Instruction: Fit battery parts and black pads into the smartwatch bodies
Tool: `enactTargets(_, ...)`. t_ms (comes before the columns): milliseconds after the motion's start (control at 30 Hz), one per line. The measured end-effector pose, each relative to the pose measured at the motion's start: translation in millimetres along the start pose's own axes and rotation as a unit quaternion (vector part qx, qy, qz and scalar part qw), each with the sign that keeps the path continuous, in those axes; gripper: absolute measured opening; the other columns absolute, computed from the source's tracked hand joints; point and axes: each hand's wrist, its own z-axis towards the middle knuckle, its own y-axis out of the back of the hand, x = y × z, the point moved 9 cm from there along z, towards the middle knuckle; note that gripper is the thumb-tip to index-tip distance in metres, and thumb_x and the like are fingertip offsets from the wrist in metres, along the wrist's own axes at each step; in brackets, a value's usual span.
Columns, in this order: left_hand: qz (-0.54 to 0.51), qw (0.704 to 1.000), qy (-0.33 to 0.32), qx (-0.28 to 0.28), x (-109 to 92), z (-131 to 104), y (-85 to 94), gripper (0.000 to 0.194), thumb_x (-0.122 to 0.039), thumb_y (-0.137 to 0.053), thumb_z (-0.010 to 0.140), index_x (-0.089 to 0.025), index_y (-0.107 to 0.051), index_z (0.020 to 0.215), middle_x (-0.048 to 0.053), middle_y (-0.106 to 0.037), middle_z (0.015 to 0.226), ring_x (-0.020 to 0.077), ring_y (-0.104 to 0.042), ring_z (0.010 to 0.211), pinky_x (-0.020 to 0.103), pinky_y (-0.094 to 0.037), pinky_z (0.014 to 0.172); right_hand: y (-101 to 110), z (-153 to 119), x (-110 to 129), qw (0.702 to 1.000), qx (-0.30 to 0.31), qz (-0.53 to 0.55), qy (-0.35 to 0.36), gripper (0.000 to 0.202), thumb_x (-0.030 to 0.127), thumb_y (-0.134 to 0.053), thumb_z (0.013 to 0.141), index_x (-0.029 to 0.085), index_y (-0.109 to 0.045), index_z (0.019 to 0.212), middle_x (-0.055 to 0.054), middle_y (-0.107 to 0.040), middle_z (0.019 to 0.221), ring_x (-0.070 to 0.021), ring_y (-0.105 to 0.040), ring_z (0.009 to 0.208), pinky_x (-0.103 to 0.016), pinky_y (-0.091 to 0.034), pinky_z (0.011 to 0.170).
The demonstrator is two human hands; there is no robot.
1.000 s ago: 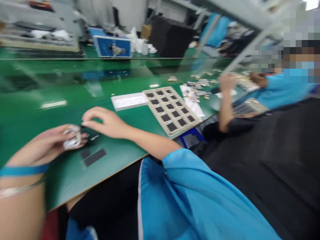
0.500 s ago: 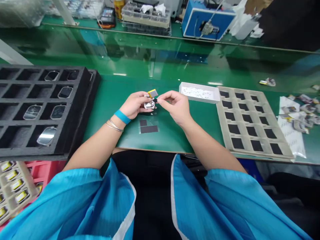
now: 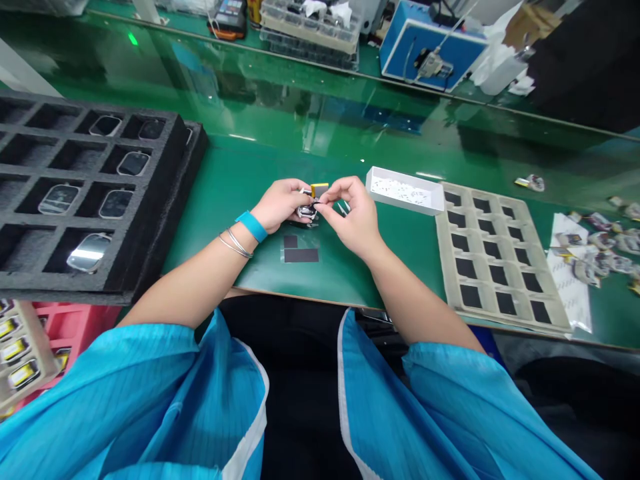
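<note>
My left hand (image 3: 279, 207) is closed around a small silver smartwatch case (image 3: 306, 213), open side showing, over the middle of the green mat. A flat grey battery with a yellow edge (image 3: 320, 189) sticks up from the case. Thumb and forefinger of my right hand (image 3: 359, 217) pinch together at the case's right side, on a small dark piece that is mostly hidden. Thin pale tips (image 3: 344, 209) show under the right palm; what they belong to is unclear. Just below the hands lies a clear sheet with black adhesive pieces (image 3: 301, 255).
A black foam tray (image 3: 167, 167) with watch screens stands left. Right of my hands are a white box (image 3: 434, 200) of small bits and a beige tray (image 3: 453, 293) with black squares. Loose parts (image 3: 600, 250) lie far right. A blue box (image 3: 415, 40) stands behind.
The view has shifted and tilted slightly. My right fingers have come closer to the watch case, and the battery now stands more upright between the hands.
</note>
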Motion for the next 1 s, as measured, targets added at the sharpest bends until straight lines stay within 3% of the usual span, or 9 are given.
enactTargets(300,0.004,1.000,0.001,0.025,0.2,-1.3,-5.0,0.015,-0.001,-0.066,0.074,-0.012,-0.056,0.074,-0.002,-0.060,0.059,0.0089,-0.061,0.050,0.020,-0.056,0.053,-6.5,0.2,0.3,0.998,0.052,-0.031,0.005,0.026,0.025,-0.066,0.080,0.025,-0.044,0.094,0.002,-0.067,0.085,-0.0161,-0.064,0.081,-0.036,-0.053,0.081)
enactTargets(667,0.015,1.000,0.001,0.024,1.6,-0.1,-5.0,0.013,-0.003,-0.063,0.074,-0.013,-0.055,0.072,-0.003,-0.058,0.056,0.0084,-0.059,0.049,0.019,-0.054,0.051,-8.1,1.2,-2.8,0.997,0.050,-0.057,0.012,0.027,0.020,-0.066,0.078,0.025,-0.044,0.094,0.002,-0.067,0.085,-0.0170,-0.066,0.081,-0.038,-0.052,0.085)
enactTargets(867,0.004,1.000,-0.002,0.028,4.7,1.6,-4.2,0.012,-0.005,-0.064,0.075,-0.014,-0.055,0.072,-0.002,-0.059,0.058,0.0092,-0.059,0.051,0.022,-0.056,0.054,-8.5,-1.7,-0.3,0.989,0.034,-0.140,0.026,0.025,0.016,-0.067,0.077,0.025,-0.050,0.094,-0.001,-0.067,0.089,-0.0221,-0.063,0.086,-0.048,-0.048,0.095)
enactTargets(1000,-0.005,1.000,-0.009,0.026,5.2,2.8,-2.8,0.012,-0.005,-0.064,0.073,-0.013,-0.056,0.074,0.000,-0.063,0.065,0.0100,-0.060,0.053,0.024,-0.057,0.055,0.3,-2.9,0.8,0.982,-0.022,-0.184,0.037,0.024,0.022,-0.071,0.078,0.024,-0.055,0.096,-0.007,-0.064,0.102,-0.0270,-0.059,0.101,-0.050,-0.047,0.096)
